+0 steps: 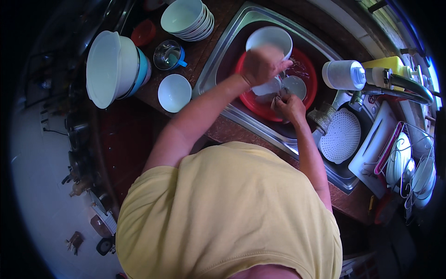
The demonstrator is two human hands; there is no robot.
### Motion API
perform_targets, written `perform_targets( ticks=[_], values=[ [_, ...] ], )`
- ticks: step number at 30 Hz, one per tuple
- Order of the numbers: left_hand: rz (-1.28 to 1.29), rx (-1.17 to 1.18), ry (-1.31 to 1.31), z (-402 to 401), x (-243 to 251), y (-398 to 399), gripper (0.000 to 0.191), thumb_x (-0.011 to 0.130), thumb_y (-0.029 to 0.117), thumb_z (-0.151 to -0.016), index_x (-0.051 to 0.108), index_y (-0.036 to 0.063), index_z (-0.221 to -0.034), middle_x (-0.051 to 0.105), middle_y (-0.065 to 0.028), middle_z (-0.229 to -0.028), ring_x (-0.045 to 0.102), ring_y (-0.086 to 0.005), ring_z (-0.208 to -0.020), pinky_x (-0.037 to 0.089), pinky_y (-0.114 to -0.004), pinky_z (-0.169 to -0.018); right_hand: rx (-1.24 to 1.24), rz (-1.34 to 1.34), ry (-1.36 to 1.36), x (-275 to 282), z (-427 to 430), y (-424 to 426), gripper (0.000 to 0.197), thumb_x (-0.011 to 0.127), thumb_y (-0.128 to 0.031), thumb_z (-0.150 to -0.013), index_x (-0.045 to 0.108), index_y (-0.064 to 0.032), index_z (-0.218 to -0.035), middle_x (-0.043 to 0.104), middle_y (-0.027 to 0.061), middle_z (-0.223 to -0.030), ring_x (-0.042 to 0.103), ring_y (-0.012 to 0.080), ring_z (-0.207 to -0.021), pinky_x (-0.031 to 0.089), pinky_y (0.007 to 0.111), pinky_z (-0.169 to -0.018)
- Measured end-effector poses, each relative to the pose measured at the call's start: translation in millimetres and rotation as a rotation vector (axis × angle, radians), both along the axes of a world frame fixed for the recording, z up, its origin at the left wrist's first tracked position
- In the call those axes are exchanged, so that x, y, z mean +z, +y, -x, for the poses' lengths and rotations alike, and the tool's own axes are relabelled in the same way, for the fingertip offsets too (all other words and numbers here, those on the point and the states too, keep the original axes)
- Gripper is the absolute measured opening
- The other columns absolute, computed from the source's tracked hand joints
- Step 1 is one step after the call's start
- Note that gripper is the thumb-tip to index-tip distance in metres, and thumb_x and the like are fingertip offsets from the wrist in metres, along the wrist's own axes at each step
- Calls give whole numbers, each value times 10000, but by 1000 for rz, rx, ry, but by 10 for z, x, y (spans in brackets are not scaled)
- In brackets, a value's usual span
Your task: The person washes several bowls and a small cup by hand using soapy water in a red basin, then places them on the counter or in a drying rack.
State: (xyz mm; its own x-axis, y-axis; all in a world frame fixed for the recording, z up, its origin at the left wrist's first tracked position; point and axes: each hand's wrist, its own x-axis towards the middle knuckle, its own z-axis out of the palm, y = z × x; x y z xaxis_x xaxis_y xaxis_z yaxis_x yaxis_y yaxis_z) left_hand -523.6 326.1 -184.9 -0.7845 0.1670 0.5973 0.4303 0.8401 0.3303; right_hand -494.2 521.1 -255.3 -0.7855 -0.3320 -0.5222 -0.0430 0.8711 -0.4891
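My left hand [264,64], blurred, is over the red plastic basin [312,92] in the sink, in front of a large white bowl [270,36]. Whether it grips anything is unclear. Lower and to the right, my right hand [289,106] has its fingers curled together at the basin's near side, by a pale piece of dishware [267,88]; what lies between the fingers is hidden. A small whitish round bowl [295,87] rests in the basin beside the hands. Wet streaks glint on the basin's inner wall.
Left of the steel sink [223,99] stand stacked bowls [183,17], a glass cup [169,55], a white bowl [175,93] and large nested bowls [104,69]. On the right are a tap filter [343,75], a perforated white disc [339,136], a cutting board [373,146] and a wire dish rack [404,157].
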Motion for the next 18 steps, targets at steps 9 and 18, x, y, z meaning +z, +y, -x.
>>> perform_targets(
  ticks=[9,18],
  values=[
    [464,186,120,784,-263,-908,285,670,353,-793,590,116,-657,585,-37,-667,602,-202,-653,504,-329,-579,120,-83,56,-104,-203,116,307,583,-374,-760,711,-113,-856,659,186,-852,652,346,-809,529,433,-697],
    [595,346,24,1051,-426,-1378,244,633,330,-766,634,133,-623,602,-57,-684,601,-222,-703,494,-357,-656,220,-175,266,-403,-186,195,328,581,-396,-791,705,-94,-817,622,165,-893,636,353,-814,521,460,-692]
  ],
)
